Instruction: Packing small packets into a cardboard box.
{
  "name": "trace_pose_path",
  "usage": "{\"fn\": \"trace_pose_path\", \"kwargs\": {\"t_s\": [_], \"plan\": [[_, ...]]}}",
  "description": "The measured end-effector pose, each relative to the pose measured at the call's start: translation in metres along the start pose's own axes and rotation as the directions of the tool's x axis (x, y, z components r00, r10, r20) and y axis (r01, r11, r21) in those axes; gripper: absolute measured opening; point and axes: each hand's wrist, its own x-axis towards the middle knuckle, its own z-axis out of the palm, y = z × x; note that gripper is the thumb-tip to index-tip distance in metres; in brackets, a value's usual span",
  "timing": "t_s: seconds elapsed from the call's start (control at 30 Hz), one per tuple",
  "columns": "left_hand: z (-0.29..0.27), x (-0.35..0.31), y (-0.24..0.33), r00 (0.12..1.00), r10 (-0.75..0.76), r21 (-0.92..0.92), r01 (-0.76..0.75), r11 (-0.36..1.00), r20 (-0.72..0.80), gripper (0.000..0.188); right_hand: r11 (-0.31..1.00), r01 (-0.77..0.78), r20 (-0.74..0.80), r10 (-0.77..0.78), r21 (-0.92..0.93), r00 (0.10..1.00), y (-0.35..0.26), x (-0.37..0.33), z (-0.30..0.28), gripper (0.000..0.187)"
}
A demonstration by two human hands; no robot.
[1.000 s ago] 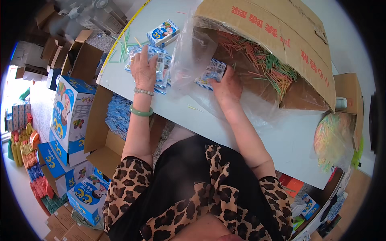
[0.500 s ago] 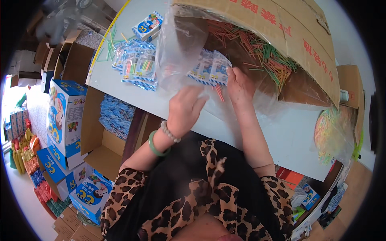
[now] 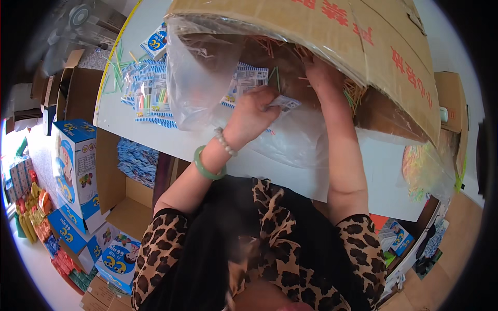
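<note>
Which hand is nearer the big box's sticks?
Right: the right hand is in the box beside the sticks; the left hand, lower in the picture, holds a packet.

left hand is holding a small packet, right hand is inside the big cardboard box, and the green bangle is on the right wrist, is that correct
Not quite: the green bangle is on the left wrist, not the right, as the head view shows. The left hand does hold a small packet and the right hand is inside the big cardboard box.

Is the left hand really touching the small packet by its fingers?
Touching. The head view shows the left hand closed on one end of the small packet, the other end jutting out.
</note>
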Motion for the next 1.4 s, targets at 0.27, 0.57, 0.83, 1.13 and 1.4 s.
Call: {"fn": "trace_pose_path", "kwargs": {"t_s": [0.27,0.57,0.83,1.13,1.4], "plan": [[-0.007,-0.008,-0.025,0.999,-0.012,-0.006,0.012,1.000,0.044,0.010,0.998,0.057,-0.015,-0.058,-0.016,0.998,0.027,0.022,0.038,0.050],[-0.010,-0.007,-0.031,0.997,0.046,0.027,-0.047,0.999,0.061,0.010,0.842,0.031,0.221,0.105,-0.538,0.970,-0.044,0.035,-0.003,0.032],[-0.017,-0.011,-0.026,0.994,0.088,0.115,-0.094,0.989,0.059,0.010,0.979,-0.198,0.240,0.204,-0.049,0.949,-0.095,0.040,-0.018,0.044],[-0.013,-0.008,-0.021,0.988,0.132,0.115,-0.141,0.983,0.086,0.010,0.986,0.156,0.231,-0.139,-0.060,0.963,-0.047,0.067,0.094,0.044],[-0.015,-0.008,-0.023,0.990,0.118,0.106,-0.126,0.986,0.079,0.011,0.970,0.183,0.245,-0.141,-0.157,0.959,-0.014,0.054,0.068,0.038]]}}
